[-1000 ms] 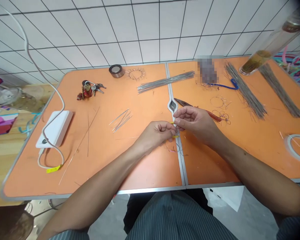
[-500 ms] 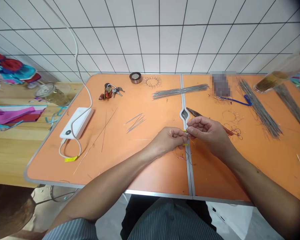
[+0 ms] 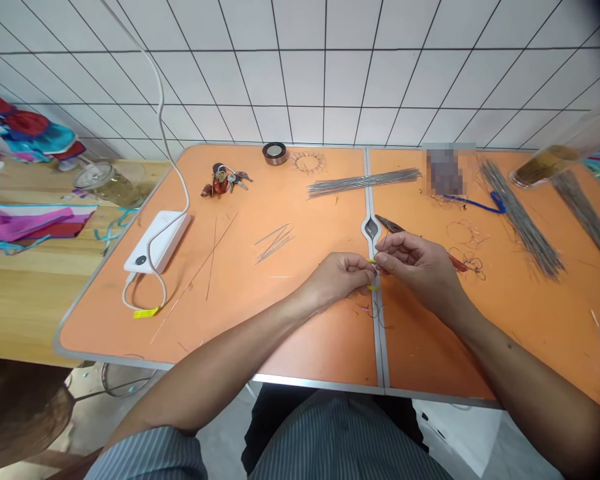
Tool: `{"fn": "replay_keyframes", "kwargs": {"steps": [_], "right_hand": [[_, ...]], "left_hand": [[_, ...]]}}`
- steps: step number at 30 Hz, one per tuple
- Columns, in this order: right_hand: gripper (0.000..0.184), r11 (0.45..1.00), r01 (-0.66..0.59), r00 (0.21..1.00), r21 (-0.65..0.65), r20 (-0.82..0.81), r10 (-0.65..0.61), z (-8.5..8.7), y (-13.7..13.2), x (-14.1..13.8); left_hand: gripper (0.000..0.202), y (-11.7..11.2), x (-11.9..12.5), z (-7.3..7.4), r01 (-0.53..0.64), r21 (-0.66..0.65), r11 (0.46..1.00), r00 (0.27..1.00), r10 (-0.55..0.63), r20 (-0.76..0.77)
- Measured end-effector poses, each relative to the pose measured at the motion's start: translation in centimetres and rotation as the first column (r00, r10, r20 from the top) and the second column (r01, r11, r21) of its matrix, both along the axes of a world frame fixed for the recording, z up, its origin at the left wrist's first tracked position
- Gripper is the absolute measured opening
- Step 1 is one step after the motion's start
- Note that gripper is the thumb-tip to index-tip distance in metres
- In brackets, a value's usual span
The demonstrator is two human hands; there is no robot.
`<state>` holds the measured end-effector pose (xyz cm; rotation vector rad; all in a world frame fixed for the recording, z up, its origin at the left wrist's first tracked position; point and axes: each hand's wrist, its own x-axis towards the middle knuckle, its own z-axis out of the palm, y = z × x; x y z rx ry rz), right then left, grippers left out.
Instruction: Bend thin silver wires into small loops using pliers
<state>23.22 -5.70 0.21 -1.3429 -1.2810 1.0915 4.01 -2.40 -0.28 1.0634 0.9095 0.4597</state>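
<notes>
Over the table's centre seam, my left hand is closed in a pinch with its fingertips nearly against those of my right hand. My right hand pinches from the other side, thumb against forefinger. Between them is a small thin wire piece with yellow bits; the fingers hide most of it. Below the fingertips lie fine loose wires with a tiny pink bit. Just beyond my right hand, pliers with a red handle lie partly covered by it.
Bundles of straight metal wires lie at the back and right. Short wire pieces, keys, a tape roll and a white power bank with a cable are on the orange table. A person's head shows lower left.
The view has shifted slightly, so the table items appear a little further right. Both hands keep nearly the same pinch at the seam, with only slight finger movement.
</notes>
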Motion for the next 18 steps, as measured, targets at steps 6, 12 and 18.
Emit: {"fn": "replay_keyframes", "kwargs": {"steps": [6,12,18], "right_hand": [[0.028,1.0,-0.018,1.0,0.001,0.02,0.018,0.14,0.02,0.13],[0.037,0.989,-0.052,0.994,-0.136,-0.105,0.037,0.18,0.15,0.32],[0.037,0.985,-0.072,0.985,-0.16,-0.168,0.045,-0.09,0.32,0.18]], "left_hand": [[0.008,0.05,-0.25,-0.44,0.022,0.016,1.0,1.0,-0.022,0.02],[0.005,-0.02,-0.41,-0.26,0.029,0.029,0.999,0.999,-0.03,0.03],[0.01,-0.01,-0.59,-0.47,0.047,0.065,0.997,0.998,-0.049,0.033]]}}
